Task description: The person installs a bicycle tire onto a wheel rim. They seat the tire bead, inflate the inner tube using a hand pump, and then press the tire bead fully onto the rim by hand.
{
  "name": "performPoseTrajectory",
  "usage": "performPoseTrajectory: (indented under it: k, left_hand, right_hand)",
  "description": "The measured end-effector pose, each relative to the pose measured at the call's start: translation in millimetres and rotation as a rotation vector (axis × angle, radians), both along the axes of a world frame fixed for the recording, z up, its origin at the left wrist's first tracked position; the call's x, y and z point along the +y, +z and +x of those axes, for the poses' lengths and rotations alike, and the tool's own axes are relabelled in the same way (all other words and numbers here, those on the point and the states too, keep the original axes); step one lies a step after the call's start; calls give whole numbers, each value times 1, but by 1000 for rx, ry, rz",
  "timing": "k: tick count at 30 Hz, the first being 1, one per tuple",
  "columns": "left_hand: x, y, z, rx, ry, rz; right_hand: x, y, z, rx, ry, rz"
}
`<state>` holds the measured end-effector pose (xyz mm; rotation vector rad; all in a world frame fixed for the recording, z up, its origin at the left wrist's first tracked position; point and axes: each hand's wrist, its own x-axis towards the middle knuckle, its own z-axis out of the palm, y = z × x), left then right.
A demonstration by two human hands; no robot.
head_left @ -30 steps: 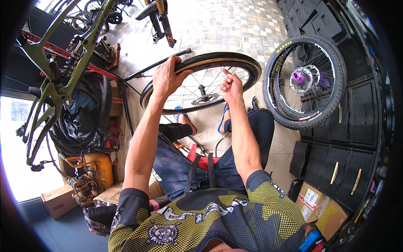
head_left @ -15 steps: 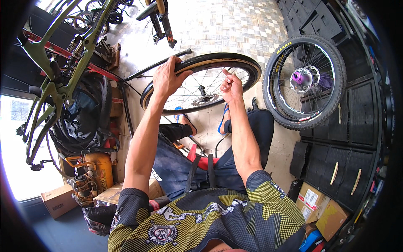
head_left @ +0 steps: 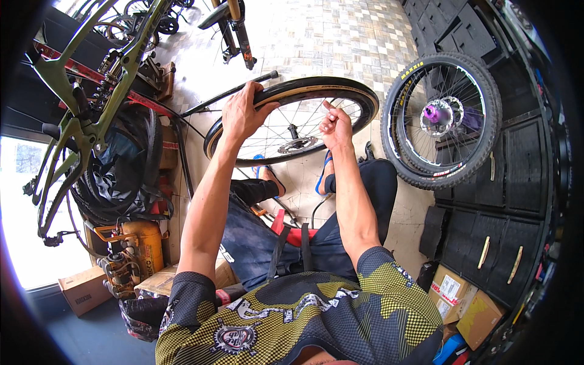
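Black rubber with a tan sidewall fills the centre of my view: the bicycle wheel lies tilted over my knees. My left hand clamps the tyre's upper-left rim, fingers curled over its edge. My right hand hovers above the spokes, fingers loosely curled with nothing in them that I can make out. At right, a second wheel leans against dark cabinets. An olive bike frame occupies the upper left.
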<state>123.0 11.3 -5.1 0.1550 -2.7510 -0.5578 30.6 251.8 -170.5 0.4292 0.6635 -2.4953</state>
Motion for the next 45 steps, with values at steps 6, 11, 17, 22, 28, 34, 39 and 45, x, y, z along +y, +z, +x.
performPoseTrajectory:
  k: [6,11,17,22,28,34,39,45]
  left_hand:
    - [1,1,1,7,-7,14]
    - [1,1,2,9,0,14]
    - [1,2,2,15,-3,9]
    - [2,2,2,14,-1,8]
    - [2,2,3,-11,3,22]
    - [2,-1,4,2,2,23]
    - [1,-2,4,2,-1,26]
    - [1,-2,5,11,-6,16]
  right_hand:
    - [1,1,0,-2,2,-8]
    - [-1,5,3,-25,-5,2]
    - [0,2,2,-9,1,-3]
    - [1,2,2,-8,0,-4]
    - [1,2,4,-12,-9,-4]
    - [3,-1,5,-1,5,-25]
    - [2,0,6,-3,2,-15]
    - [1,4,6,-30,-6,-16]
